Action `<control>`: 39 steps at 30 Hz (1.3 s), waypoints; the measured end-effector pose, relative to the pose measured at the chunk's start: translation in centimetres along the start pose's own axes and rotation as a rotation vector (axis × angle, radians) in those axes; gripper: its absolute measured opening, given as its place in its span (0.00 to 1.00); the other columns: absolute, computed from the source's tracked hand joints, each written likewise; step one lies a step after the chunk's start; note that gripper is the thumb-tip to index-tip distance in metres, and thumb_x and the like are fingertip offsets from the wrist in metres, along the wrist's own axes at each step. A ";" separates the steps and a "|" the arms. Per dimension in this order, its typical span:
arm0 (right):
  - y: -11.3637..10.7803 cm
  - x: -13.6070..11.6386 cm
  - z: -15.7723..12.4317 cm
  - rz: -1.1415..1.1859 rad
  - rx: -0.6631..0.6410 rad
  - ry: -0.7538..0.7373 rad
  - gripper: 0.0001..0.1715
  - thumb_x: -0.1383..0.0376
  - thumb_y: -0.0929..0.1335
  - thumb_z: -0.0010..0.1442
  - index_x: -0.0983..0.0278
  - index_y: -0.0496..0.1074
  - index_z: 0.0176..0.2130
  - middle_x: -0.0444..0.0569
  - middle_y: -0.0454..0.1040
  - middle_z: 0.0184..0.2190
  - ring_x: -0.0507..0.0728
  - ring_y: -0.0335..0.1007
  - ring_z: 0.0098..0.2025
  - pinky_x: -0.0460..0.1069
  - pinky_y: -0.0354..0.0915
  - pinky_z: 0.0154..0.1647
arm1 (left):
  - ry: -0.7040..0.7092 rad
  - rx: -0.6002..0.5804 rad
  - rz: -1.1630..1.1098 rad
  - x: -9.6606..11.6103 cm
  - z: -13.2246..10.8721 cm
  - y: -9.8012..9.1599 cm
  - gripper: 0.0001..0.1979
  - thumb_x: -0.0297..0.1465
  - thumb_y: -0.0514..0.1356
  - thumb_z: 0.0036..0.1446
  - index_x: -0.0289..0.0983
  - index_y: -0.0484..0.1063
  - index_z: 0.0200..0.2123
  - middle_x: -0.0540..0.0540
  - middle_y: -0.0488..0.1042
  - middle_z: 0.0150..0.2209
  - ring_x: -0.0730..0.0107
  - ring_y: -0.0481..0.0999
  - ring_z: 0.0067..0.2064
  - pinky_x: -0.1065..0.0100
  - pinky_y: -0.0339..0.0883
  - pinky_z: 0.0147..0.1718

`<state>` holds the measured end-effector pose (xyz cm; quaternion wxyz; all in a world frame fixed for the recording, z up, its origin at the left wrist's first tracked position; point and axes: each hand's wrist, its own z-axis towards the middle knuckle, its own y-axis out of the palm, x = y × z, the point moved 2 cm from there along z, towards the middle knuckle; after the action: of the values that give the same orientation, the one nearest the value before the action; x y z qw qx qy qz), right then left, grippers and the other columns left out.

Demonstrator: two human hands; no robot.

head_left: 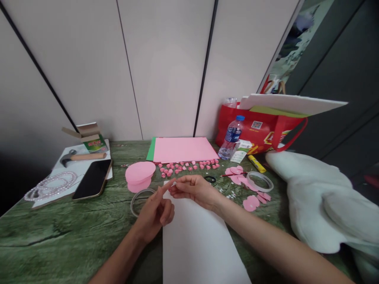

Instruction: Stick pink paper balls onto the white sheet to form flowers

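My right hand (195, 190) is closed in a pinch over the top end of a white board (192, 236). A bit of a small pink paper rose shows under its fingertips, mostly hidden. My left hand (156, 211) points its index finger up to the right fingertips, with its other fingers loosely curled and nothing visible in them. Beside the left hand lies a roll of clear tape (136, 203). Behind the hands are several small pink paper roses (177, 169) in rows. A stack of pink paper discs (140, 173) stands to their left.
Pink and green paper sheets (186, 149) lie at the back. Left are a phone (93, 179), hammer (85, 156), bead strand (50, 185) and opened box (96, 144). Right are a water bottle (232, 138), red bag (260, 134), glue stick (256, 163), second tape roll (268, 185) and white plush (319, 193).
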<state>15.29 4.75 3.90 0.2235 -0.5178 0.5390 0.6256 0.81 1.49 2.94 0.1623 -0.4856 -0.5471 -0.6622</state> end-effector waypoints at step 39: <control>-1.0 -3.4 8.4 -1.993 -0.901 0.134 0.13 0.75 0.62 0.51 0.70 0.75 0.32 0.51 0.74 0.29 0.53 0.63 0.28 0.47 0.52 0.26 | 0.837 -0.085 1.636 -2.4 0.9 -1.6 0.09 0.24 0.52 0.60 0.34 0.71 0.31 0.47 0.75 0.28 0.69 0.70 0.31 0.68 0.69 0.27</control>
<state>13.99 13.62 5.49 0.3897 -0.7886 -0.3885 0.2745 1.18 2.08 -0.04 0.7469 -0.4477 0.0952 -0.4824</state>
